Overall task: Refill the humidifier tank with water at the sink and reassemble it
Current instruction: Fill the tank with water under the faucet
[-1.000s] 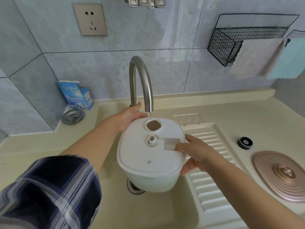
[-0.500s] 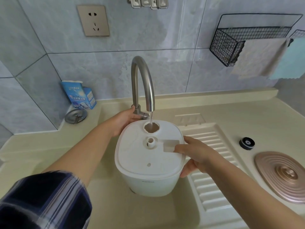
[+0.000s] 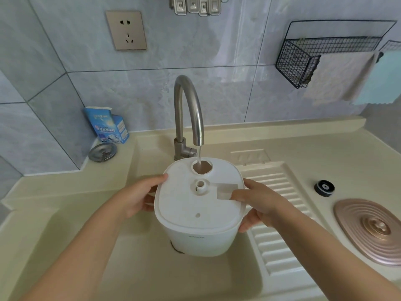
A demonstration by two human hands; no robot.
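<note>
The white humidifier tank (image 3: 195, 213) is held upside down over the cream sink (image 3: 152, 268), its round fill hole (image 3: 202, 167) facing up. A thin stream of water (image 3: 199, 154) runs from the curved steel faucet (image 3: 187, 105) into that hole. My left hand (image 3: 138, 196) grips the tank's left side, thumb on the top rim. My right hand (image 3: 258, 203) grips its right side, thumb lying across the flat top. A black round cap (image 3: 324, 187) lies on the counter to the right.
A ribbed drainboard (image 3: 280, 203) runs right of the sink. A rose-gold ridged lid (image 3: 373, 231) lies on the counter at far right. A blue box (image 3: 106, 124) and a metal sink strainer (image 3: 102, 151) sit at back left. A wire basket (image 3: 308, 59) with cloths hangs on the wall.
My left hand left the faucet handle behind the tank and came forward to grip the tank's left side. Water started running into the fill hole. The tank sits slightly lower.
</note>
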